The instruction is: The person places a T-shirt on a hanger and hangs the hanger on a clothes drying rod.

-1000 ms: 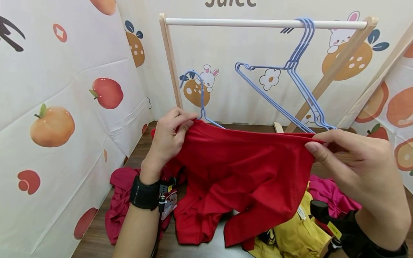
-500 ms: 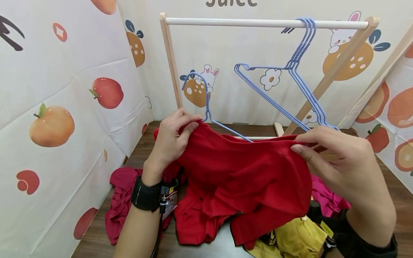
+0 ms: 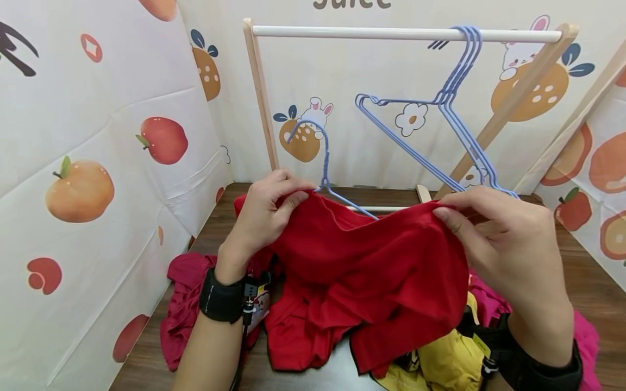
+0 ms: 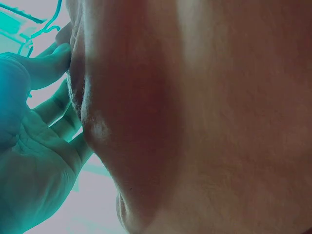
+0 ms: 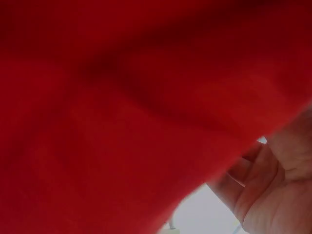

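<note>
A red garment (image 3: pixel 362 271) hangs spread between both hands, its upper edge sagging in the middle and its lower folds on the table. My left hand (image 3: pixel 266 209) pinches that edge at the left, right by the neck of a blue wire hanger (image 3: pixel 326 163). The hanger's hook stands up free, and one arm slopes down behind the edge, its lower part hidden by cloth. Thumb and fingers of my right hand (image 3: pixel 499 233) pinch the edge at the right. The same cloth (image 4: pixel 195 122) fills most of the left wrist view, and red folds (image 5: pixel 122 122) cover the right wrist view.
Several blue hangers (image 3: pixel 445 100) hang on the right side of a rack's white bar (image 3: pixel 342 32). A crumpled dark pink garment (image 3: pixel 186 309) lies at left on the table. Yellow clothing (image 3: pixel 450 361) and bright pink clothing (image 3: pixel 587 347) lie at right. Printed cloth walls enclose the table.
My right hand has moved left toward my left hand, so the once taut edge sags. My left hand and the hanger have shifted slightly right and down, and more of the hanger's arm shows.
</note>
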Demonstrator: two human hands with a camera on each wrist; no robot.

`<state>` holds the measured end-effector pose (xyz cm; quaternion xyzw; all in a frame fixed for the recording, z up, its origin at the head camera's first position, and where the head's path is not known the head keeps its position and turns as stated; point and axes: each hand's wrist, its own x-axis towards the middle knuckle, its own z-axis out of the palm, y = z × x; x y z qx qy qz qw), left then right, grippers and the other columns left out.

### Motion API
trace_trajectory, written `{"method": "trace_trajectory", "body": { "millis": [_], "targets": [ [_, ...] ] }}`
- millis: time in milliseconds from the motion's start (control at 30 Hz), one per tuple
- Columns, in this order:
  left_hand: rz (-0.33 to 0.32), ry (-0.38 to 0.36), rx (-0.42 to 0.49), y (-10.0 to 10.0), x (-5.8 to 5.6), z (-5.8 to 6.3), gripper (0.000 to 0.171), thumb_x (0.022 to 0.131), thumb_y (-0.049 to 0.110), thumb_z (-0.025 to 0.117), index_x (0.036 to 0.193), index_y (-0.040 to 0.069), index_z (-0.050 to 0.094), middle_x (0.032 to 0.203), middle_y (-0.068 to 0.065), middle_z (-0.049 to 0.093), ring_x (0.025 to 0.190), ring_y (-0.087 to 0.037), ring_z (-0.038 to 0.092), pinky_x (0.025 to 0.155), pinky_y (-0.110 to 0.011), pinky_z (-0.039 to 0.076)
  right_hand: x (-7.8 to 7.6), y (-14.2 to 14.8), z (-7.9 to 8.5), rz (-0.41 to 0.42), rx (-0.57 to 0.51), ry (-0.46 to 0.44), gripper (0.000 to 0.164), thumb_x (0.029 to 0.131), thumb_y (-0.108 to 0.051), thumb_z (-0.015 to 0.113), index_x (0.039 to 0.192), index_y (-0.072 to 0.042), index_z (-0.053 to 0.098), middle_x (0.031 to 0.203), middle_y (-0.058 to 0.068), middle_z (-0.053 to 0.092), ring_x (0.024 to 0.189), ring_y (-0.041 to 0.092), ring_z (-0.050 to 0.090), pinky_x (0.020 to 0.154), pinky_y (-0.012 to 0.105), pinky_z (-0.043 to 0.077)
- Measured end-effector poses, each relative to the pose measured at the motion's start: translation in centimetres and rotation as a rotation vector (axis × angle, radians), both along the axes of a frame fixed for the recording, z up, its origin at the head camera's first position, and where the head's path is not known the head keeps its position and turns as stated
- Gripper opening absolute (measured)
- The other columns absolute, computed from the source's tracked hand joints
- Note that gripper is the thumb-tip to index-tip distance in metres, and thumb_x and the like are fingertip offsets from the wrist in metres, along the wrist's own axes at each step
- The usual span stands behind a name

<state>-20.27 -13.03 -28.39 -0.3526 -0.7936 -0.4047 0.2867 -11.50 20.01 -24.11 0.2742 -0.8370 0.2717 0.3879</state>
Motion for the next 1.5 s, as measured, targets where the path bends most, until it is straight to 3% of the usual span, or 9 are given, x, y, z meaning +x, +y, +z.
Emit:
{"method": "trace_trajectory", "body": {
  "millis": [133,367,500,700,933,1167,1400,1500],
  "targets": [
    [-0.018,-0.019,-0.026,0.1,0.1,0.0,0.018,0.096,0.007,0.069,0.109,0.014,0.079,0.089,-0.001,0.065,0.085,-0.011,0.057,0.071,-0.028,0.043,-0.1,-0.2,-0.1,-0.004,-0.049,0.005,0.032,0.077,0.010,0.080,0.106,-0.004,0.079,0.091,0.009,0.076,0.085,-0.019,0.058,0.080,0.001,0.046],
    [0.039,-0.028,0.019,0.3,0.3,0.1,0.020,0.096,0.007,0.068,0.114,0.009,0.077,0.098,-0.005,0.069,0.091,-0.013,0.063,0.076,-0.028,0.053,-0.4,-0.6,-0.3,0.097,0.157,-0.093,0.041,0.072,0.006,0.086,0.104,-0.018,0.078,0.091,-0.008,0.073,0.078,-0.009,0.060,0.071,0.005,0.050],
    [0.056,-0.006,0.041,0.3,0.2,0.1,0.019,0.096,0.007,0.067,0.113,0.008,0.077,0.098,-0.005,0.070,0.090,-0.014,0.062,0.076,-0.029,0.051,-0.6,-0.7,-0.4,0.114,0.201,-0.118,0.044,0.072,0.004,0.087,0.106,-0.023,0.077,0.092,-0.012,0.073,0.074,-0.001,0.061,0.069,0.008,0.051],
    [0.069,0.014,0.057,0.5,0.1,0.0,0.019,0.097,0.007,0.067,0.112,0.009,0.077,0.096,-0.005,0.069,0.089,-0.013,0.061,0.075,-0.029,0.049,-0.8,-0.5,-0.5,0.096,0.239,-0.151,0.048,0.071,0.000,0.089,0.112,-0.020,0.073,0.084,-0.014,0.068,0.071,-0.001,0.059,0.070,0.006,0.049],
    [0.056,0.024,0.076,0.8,0.2,0.1,0.018,0.097,0.006,0.067,0.112,0.009,0.077,0.096,-0.006,0.069,0.090,-0.015,0.060,0.076,-0.030,0.048,-1.0,-0.3,-0.7,0.148,0.303,-0.248,0.052,0.078,-0.002,0.085,0.121,-0.013,0.060,0.079,-0.017,0.063,0.064,-0.007,0.050,0.060,0.011,0.041],
    [0.015,0.017,0.083,1.2,-0.1,-0.2,0.019,0.098,0.009,0.066,0.114,0.008,0.075,0.100,-0.006,0.070,0.093,-0.015,0.061,0.079,-0.029,0.049,-0.4,0.2,-0.7,0.201,0.240,-0.294,0.050,0.078,0.008,0.081,0.114,-0.009,0.052,0.095,-0.008,0.073,0.078,-0.001,0.064,0.071,0.007,0.047],
    [0.050,0.022,0.075,0.4,-0.7,-0.5,0.018,0.097,0.008,0.068,0.114,0.009,0.075,0.103,-0.005,0.071,0.095,-0.015,0.062,0.082,-0.029,0.050,-0.3,0.5,-0.7,0.213,0.167,-0.187,0.045,0.072,0.016,0.079,0.105,-0.001,0.054,0.089,-0.009,0.063,0.081,-0.003,0.062,0.075,0.006,0.046],
    [0.066,0.025,0.074,-0.2,-0.9,-0.5,0.017,0.097,0.008,0.067,0.113,0.008,0.075,0.102,-0.005,0.070,0.093,-0.015,0.062,0.081,-0.029,0.049,-0.3,1.0,-0.7,0.230,0.140,-0.160,0.038,0.076,0.013,0.078,0.104,0.001,0.055,0.086,-0.007,0.063,0.077,-0.005,0.060,0.070,0.007,0.045]
  ]
}}
